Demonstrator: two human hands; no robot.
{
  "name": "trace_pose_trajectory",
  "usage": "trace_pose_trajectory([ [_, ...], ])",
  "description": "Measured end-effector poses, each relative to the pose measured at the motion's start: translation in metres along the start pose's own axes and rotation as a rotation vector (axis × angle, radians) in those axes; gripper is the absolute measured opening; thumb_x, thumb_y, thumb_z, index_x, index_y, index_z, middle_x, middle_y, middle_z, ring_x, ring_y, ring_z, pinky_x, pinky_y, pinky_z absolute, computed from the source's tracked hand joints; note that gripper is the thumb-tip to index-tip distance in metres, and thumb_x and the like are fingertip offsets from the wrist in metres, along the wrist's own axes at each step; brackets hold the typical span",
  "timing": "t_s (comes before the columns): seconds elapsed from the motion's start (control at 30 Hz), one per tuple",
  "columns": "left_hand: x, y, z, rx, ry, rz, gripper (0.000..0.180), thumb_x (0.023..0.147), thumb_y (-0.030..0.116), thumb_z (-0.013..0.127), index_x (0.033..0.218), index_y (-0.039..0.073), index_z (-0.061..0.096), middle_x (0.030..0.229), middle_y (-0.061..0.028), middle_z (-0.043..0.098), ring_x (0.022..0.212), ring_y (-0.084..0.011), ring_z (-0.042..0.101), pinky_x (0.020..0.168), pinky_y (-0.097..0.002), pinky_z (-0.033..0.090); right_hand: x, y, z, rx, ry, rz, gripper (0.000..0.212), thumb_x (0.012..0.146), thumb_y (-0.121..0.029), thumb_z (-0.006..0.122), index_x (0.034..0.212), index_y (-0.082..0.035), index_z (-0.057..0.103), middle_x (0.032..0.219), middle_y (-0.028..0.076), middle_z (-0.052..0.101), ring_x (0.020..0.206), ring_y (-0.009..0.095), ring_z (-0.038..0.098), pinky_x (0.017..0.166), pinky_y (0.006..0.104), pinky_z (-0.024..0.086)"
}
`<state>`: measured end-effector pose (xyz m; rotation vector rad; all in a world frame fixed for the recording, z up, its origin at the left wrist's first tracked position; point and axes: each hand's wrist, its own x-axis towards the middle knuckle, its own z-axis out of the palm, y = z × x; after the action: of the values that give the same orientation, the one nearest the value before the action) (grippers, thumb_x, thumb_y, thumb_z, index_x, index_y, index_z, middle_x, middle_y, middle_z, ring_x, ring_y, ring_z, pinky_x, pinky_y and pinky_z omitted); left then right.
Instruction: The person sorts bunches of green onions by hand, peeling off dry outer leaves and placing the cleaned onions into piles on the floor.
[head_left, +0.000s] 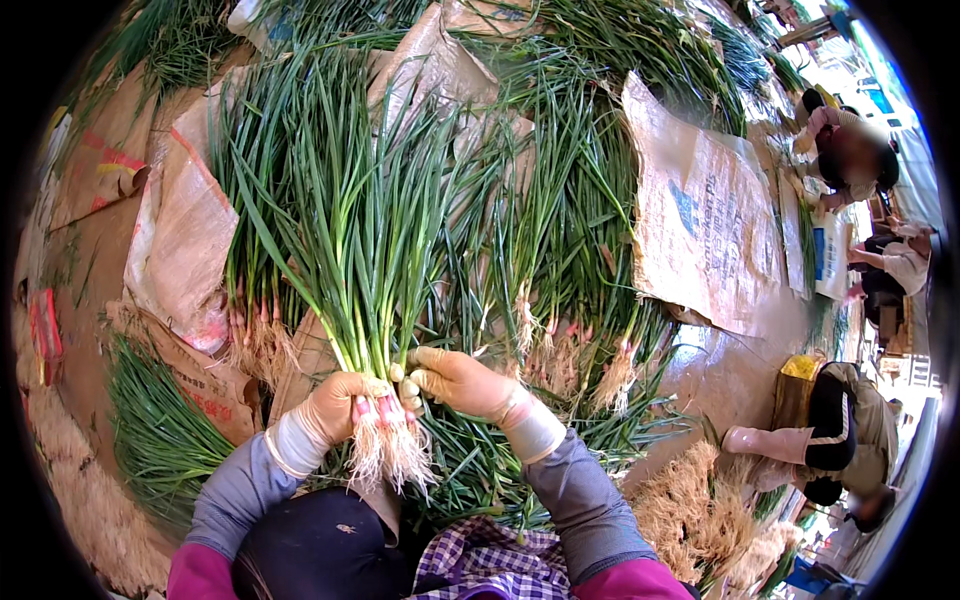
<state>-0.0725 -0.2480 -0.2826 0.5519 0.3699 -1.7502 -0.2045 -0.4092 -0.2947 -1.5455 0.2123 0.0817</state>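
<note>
A bunch of green garlic (pixel 360 240) stands upright before me, its long flat leaves spreading upward and its pinkish-white bases and stringy roots (pixel 390 445) hanging below my hands. My left hand (pixel 335 405), in a pale glove, is closed round the stems just above the bases. On the bunch's other side, my right hand (pixel 460 383), also gloved, has its curled fingers against the lower stems, gripping them there. A pale band-like strip crosses the stems between my hands; I cannot make out what it is.
More green garlic (pixel 560 260) lies behind the bunch, with a loose pile (pixel 160 425) at left. Woven sacks (pixel 700 210) cover the floor at right. Heaped dry roots (pixel 680 505) sit at lower right. Several people, one in pink boots (pixel 765 443), work along the right edge.
</note>
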Motion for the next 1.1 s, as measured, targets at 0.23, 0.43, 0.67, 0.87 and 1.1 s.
trace_pose_trajectory([
  [0.23,-0.019,0.015,0.032,0.152,-0.394,0.131,0.021,0.073,0.007,0.061,0.090,0.012,0.050,0.073,-0.0023,0.053,0.075,-0.0216,0.057,0.094,-0.0525,0.040,-0.037,0.023,-0.023,-0.386,0.323,0.080,0.019,0.086,-0.014,0.056,0.099,-0.005,0.065,0.079,0.012,0.065,0.071,0.018,0.063,0.066,0.0283,0.050],
  [0.43,-0.007,0.008,0.038,0.270,0.062,0.252,0.023,0.074,0.004,0.056,0.097,0.005,0.052,0.088,-0.0101,0.057,0.086,-0.0262,0.058,0.086,-0.0515,0.046,-0.052,0.051,-0.121,-0.509,1.052,0.785,0.041,0.084,-0.032,0.062,0.110,-0.002,0.058,0.103,0.014,0.063,0.088,0.026,0.062,0.085,0.0376,0.049],
  [0.67,-0.010,0.006,0.026,0.150,0.042,0.183,0.026,0.070,0.008,0.061,0.091,0.011,0.048,0.077,-0.0027,0.048,0.078,-0.0189,0.053,0.083,-0.0474,0.046,0.085,0.093,-0.054,-0.894,0.829,0.673,0.051,0.076,0.001,0.053,0.125,0.004,0.036,0.116,0.023,0.047,0.101,0.033,0.056,0.085,0.0362,0.048],
  [0.87,-0.015,0.005,0.052,0.151,-0.277,0.204,0.021,0.071,0.006,0.066,0.082,0.011,0.049,0.069,-0.0033,0.050,0.074,-0.0214,0.053,0.090,-0.0586,0.039,0.043,0.058,-0.031,-0.820,0.809,0.319,0.047,0.074,-0.007,0.061,0.119,0.001,0.049,0.124,0.019,0.049,0.111,0.034,0.050,0.095,0.0387,0.041],
  [1.1,-0.003,-0.012,0.033,0.053,-0.034,0.093,0.025,0.072,0.004,0.061,0.094,0.010,0.052,0.084,-0.0072,0.052,0.084,-0.0270,0.054,0.085,-0.0564,0.044,-0.116,0.053,-0.130,-0.793,1.476,0.285,0.021,0.075,0.008,0.051,0.086,-0.006,0.061,0.095,0.007,0.060,0.089,0.020,0.057,0.086,0.0297,0.047],
])
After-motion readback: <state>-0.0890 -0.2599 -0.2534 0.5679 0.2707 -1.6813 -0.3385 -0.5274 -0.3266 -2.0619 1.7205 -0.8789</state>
